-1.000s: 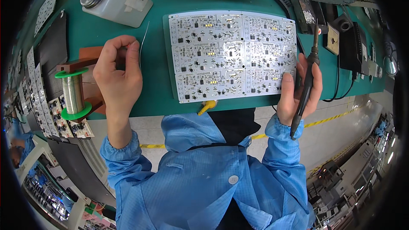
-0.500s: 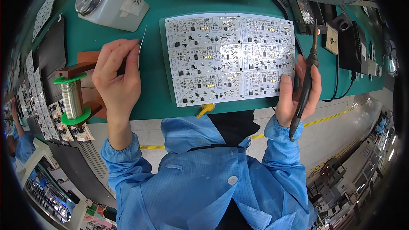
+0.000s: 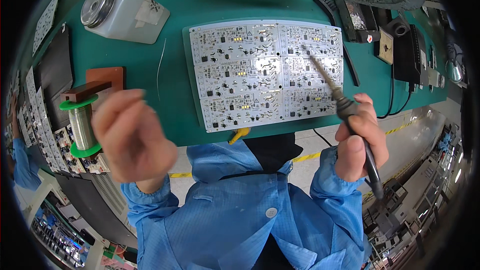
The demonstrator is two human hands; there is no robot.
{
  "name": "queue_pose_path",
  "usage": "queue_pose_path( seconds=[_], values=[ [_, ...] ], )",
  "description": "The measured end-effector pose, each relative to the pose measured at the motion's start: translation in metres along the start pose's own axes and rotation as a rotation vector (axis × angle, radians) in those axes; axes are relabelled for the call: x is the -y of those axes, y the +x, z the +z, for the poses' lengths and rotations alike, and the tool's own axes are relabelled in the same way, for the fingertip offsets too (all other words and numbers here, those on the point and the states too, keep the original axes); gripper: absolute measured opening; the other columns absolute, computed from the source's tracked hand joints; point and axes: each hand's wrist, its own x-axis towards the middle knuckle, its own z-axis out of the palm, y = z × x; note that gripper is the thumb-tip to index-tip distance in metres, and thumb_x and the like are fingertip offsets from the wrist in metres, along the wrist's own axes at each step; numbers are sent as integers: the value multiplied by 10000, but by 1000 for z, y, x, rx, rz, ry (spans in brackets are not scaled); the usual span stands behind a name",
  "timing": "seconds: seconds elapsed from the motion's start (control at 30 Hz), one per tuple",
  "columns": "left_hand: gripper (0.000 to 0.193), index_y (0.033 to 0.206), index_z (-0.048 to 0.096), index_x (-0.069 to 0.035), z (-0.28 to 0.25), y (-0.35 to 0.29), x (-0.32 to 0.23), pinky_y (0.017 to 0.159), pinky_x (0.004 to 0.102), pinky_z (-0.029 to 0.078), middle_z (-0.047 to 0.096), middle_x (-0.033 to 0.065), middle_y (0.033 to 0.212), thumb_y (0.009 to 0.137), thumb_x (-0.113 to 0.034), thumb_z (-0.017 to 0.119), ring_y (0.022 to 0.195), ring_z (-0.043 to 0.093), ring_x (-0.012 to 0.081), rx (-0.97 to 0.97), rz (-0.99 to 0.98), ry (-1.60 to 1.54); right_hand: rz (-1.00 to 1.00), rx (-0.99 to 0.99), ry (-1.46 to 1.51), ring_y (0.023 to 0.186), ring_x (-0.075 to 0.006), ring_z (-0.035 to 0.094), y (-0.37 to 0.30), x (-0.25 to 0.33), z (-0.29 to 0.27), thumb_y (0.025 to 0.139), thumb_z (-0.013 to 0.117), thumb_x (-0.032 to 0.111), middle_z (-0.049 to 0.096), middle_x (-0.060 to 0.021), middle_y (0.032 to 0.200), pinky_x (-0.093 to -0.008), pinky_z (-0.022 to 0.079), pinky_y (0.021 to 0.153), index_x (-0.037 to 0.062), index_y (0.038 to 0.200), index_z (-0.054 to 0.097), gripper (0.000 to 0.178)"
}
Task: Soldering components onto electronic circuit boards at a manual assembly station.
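My right hand point(image 3: 362, 145) is wrapped round the black handle of a soldering iron point(image 3: 345, 106). The iron's tip slants up and to the left, over the right half of a white circuit board panel point(image 3: 255, 87); whether it touches cannot be made out. My left hand point(image 3: 131, 140) is blurred beside a green-flanged spool of solder wire point(image 3: 84, 129), and its fingers are not clear. A thin, slightly bent piece of solder wire point(image 3: 158, 70) lies on the green mat, left of the panel and apart from my hand.
A whitish bottle with a metal cap point(image 3: 127, 14) stands at the back left. At the back right are a black brush point(image 3: 327, 10), a black tray point(image 3: 356, 20) and a soldering iron stand point(image 3: 397, 32). A yellow clip point(image 3: 239, 135) sits at the mat's front edge.
My left hand has let go of the thin wire, which now lies on the mat, and has moved nearer to me. The iron has tilted left, its tip now over the panel.
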Motion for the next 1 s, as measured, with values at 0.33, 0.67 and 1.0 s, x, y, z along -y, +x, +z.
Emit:
queue_pose_path(
  seconds=[0.33, 0.67, 1.0],
  values=[
    [247, 957, 693, 54, 28, -17, 3, 650, 270, 532, 679, 174, 923, 738, 167, 712, 769, 667, 234, 184, -83, -126, -23, 156, -55, 528, -173, 524, 26, 2, 19, 804, 696, 187, 565, -31, 568, -428, 463, 844, 24, 836, 711, 167],
    [230, 939, 711, 51, 31, -17, 4, 624, 258, 520, 676, 161, 892, 730, 144, 734, 726, 659, 219, 191, -71, -145, -19, 166, -78, 515, -169, 523, 30, 7, 21, 815, 690, 207, 570, -27, 564, -431, 467, 841, 30, 805, 707, 178],
    [256, 978, 712, 45, 32, -17, 4, 624, 260, 528, 692, 149, 869, 739, 133, 737, 721, 674, 212, 179, -67, -160, -13, 174, -91, 517, -168, 525, 40, 12, 22, 820, 696, 211, 570, -23, 567, -428, 469, 844, 34, 789, 701, 180]
  ],
)
